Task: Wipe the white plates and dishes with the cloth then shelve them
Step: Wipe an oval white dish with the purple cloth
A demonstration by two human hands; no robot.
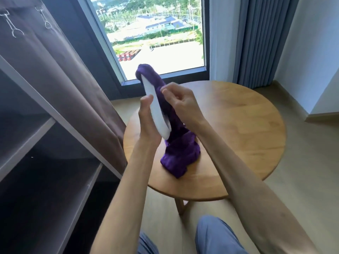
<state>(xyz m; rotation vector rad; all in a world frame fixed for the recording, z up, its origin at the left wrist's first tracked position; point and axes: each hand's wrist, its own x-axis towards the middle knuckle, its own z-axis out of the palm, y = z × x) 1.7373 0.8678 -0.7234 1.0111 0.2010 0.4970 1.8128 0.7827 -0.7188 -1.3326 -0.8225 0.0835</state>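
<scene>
Left hand (146,123) holds the white plate (156,109) on edge above the round wooden bench (238,125); right hand (180,102) pinches the purple cloth (180,153) against it, its tail draping at 6 o'clock onto the bench.

Plush cloth (180,149), smooth wooden table (238,125)

Two bare forearms, left hand (146,118) and right hand (180,101), both without sleeves, rings, watch or bracelet in view. Slender fingers (166,88) with short nails. Lower frame: knees in blue-grey trousers (216,235) of soft, lightly creased fabric.
</scene>
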